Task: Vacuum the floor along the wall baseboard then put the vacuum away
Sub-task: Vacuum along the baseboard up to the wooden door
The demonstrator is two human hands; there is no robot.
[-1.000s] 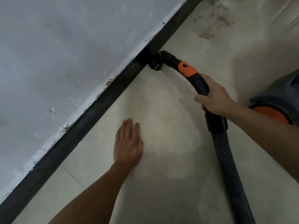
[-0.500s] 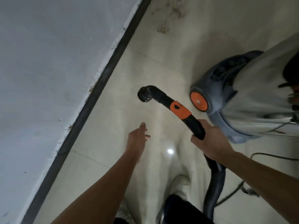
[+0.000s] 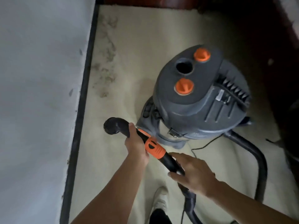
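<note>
Head camera shows our left hand [image 3: 136, 145] gripping the pipe [image 3: 169, 160], our right hand [image 3: 195, 175] on it, hold unclear, brush [image 3: 110, 126] up beside the vacuum [image 3: 202, 97], so dirt [image 3: 105, 67] by the baseboard [image 3: 82, 101] may get missed.

Hose [image 3: 261, 172] cut off at bottom edge, shoe [image 3: 160, 201] blurred — leg [image 3: 159, 218] cropped

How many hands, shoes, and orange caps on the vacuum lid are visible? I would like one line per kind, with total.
Hands: 2, left hand, right hand, both on the hose wand
Orange caps on vacuum lid: 2
Shoes: 1
Total: 5
</note>
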